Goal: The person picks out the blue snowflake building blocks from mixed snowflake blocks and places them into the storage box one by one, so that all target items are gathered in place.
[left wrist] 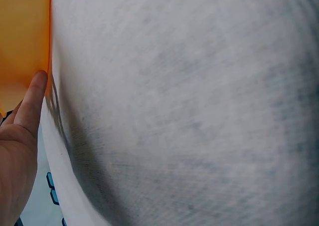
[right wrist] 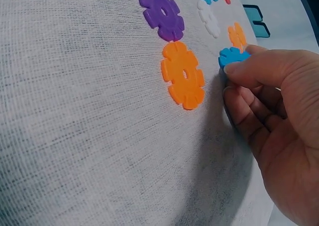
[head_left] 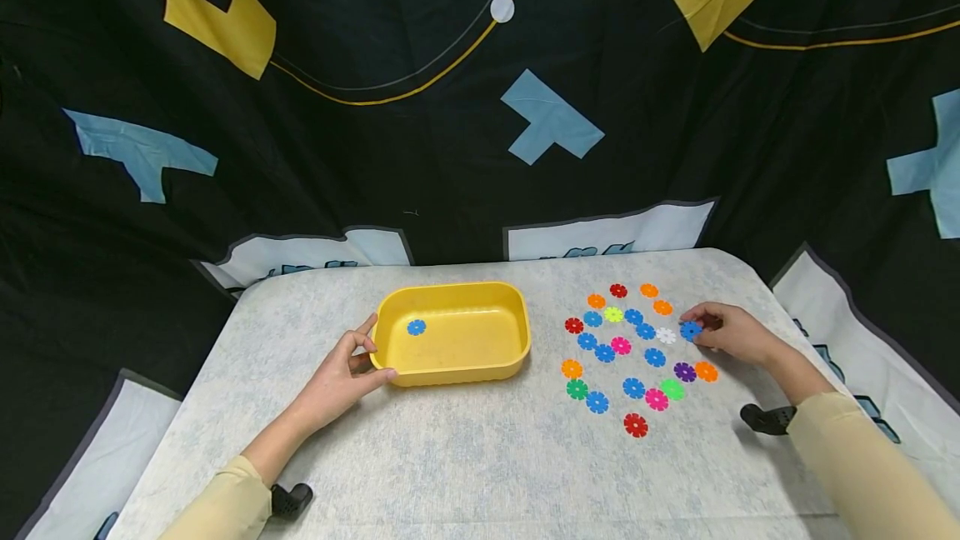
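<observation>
A shallow yellow plastic tray (head_left: 450, 373) stands left of centre on the table, with one blue notched disc (head_left: 416, 327) inside it. My left hand (head_left: 341, 373) grips the tray's left end, thumb at the near corner and fingers by the left rim. In the left wrist view the thumb (left wrist: 34, 99) lies against the orange-looking tray wall (left wrist: 25, 36). At the right, my right hand (head_left: 731, 332) pinches a blue flower-shaped interlocking disc (head_left: 690, 330) between thumb and fingers. In the right wrist view that blue disc (right wrist: 232, 57) shows partly behind the thumb.
Several more notched discs lie flat right of the tray, among them a white one (head_left: 665, 336), a purple one (head_left: 685, 372), an orange one (head_left: 706, 371) and a red one (head_left: 635, 425). A pale cloth (head_left: 480, 457) covers the table; a dark curtain (head_left: 420, 173) hangs behind.
</observation>
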A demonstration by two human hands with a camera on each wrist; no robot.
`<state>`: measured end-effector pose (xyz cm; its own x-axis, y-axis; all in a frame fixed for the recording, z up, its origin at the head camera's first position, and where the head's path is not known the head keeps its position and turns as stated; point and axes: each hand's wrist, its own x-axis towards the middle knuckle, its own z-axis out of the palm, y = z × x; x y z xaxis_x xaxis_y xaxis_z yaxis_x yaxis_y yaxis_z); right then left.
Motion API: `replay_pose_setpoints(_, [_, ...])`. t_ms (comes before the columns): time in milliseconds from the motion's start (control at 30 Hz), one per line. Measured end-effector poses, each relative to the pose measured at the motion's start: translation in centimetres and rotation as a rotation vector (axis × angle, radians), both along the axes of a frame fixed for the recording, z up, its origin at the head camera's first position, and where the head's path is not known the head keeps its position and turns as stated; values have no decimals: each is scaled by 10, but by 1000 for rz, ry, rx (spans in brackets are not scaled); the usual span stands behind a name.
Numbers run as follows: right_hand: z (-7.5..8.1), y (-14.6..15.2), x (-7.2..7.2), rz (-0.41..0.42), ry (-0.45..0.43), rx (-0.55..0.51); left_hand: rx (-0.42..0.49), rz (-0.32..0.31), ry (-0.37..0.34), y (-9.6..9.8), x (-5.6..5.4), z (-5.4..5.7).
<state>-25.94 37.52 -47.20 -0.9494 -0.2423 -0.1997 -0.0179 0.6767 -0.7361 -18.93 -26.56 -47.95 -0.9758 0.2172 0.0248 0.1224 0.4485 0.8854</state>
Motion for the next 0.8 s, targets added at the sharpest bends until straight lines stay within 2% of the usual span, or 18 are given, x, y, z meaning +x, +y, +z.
replay_pose_setpoints(800, [4,0,3,-11,-68,-28,-8,6,6,1,0,-1])
